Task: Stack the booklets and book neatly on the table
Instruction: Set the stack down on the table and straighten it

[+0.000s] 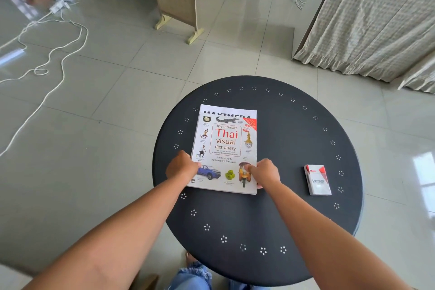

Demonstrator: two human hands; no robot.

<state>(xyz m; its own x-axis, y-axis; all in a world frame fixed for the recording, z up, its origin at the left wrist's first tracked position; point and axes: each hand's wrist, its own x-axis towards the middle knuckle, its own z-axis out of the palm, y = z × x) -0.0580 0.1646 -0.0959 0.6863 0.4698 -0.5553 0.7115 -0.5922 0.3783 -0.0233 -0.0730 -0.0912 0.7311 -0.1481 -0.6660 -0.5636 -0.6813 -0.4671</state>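
Bright daylight, floor (117, 92) glare, wide-angle distortion

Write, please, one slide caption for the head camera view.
Both hands, left and right, square a Thai visual dictionary atop a white booklet on a round black table.

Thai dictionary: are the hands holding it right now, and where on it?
Both hands grip the Thai visual dictionary as it lies on the booklet: left hand at its left edge, right hand at its lower right edge.
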